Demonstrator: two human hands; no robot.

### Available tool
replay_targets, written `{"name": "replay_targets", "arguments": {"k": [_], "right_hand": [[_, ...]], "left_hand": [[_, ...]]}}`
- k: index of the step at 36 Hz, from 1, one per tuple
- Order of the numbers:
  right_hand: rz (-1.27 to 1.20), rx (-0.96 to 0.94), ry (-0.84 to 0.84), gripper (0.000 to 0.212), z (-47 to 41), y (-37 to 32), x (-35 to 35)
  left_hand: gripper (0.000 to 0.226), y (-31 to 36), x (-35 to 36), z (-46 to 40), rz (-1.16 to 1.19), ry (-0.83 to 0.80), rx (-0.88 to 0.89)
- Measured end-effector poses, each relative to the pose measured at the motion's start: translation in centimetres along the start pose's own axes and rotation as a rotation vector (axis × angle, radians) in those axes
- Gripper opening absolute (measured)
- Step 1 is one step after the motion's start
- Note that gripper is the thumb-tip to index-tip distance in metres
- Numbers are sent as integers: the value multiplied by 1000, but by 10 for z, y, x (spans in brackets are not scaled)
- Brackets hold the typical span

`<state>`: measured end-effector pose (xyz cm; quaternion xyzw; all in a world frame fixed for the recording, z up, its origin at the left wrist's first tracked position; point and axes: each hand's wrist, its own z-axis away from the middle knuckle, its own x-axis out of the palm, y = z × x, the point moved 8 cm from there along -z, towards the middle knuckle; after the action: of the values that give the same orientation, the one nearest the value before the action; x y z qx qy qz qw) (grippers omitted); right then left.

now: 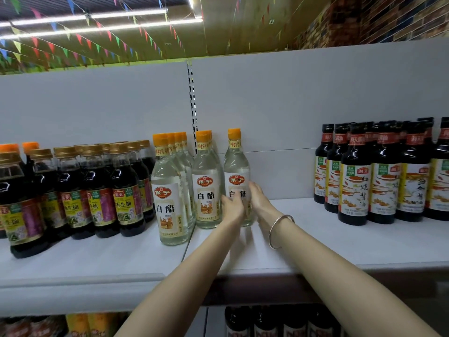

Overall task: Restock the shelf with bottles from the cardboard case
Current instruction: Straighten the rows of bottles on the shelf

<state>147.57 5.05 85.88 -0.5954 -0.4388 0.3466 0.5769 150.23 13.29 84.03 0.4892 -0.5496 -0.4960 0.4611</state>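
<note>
Both hands clasp a bottle on the white shelf.

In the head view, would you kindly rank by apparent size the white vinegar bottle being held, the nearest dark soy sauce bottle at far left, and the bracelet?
1. Nearest dark soy sauce bottle and held white vinegar bottle: they look similar, and the soy bottle stands closer, so I won't rank them.
2. Bracelet: clearly smallest.

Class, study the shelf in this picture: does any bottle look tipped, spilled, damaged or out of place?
Nothing stands out. The clear vinegar bottle stands upright between the left hand and right hand, beside its row. The dark bottles stand upright too; no spills visible.
</note>
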Motion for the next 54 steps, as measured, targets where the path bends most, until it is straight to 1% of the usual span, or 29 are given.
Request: {"name": "replay_targets", "arguments": {"k": [3, 5, 8, 11, 12, 15, 19, 23, 28, 31, 34, 42, 46, 54], "right_hand": [[79, -27, 10, 54, 7, 1, -12], [147, -53, 41, 50, 15, 0, -21], [231, -136, 128, 38, 30, -10, -39], [267, -221, 154, 17, 52, -19, -52], [274, -244, 149, 14, 61, -19, -56], [351, -309, 141, 14, 84, -23, -69], [438, -392, 133, 13, 103, -32, -89], [491, -421, 154, 12, 114, -41, -112], [579, -450, 227, 10, 118, -54, -140], [594, -439, 281, 10, 121, -56, -155], [598, -417, 322, 7, 121, -57, -169], [506, -396, 401, 9, 119, -66, -203], [547, -422, 452, 7, 115, -73, -220], [549, -446, 417, 6, 87, -78, -265]], "left_hand": [[64, 2, 2, 15, -55, 27, 15], [59, 3, 5, 27, -54, 51, 25], [44, 11, 7, 48, -49, 105, 79], [34, 25, 6, 71, -87, 157, 228], [30, 29, 7, 79, -110, 159, 283], [22, 37, 17, 98, -106, 119, 358], [19, 40, 29, 115, -65, 96, 371], [13, 41, 49, 126, -62, 25, 361], [10, 46, 68, 133, -81, -46, 362], [12, 46, 80, 133, -116, -104, 364], [20, 42, 92, 132, -153, -157, 359], [32, 38, 125, 127, -189, -247, 381], [35, 39, 141, 126, -204, -252, 395], [44, 47, 187, 114, -217, -189, 428]]}}
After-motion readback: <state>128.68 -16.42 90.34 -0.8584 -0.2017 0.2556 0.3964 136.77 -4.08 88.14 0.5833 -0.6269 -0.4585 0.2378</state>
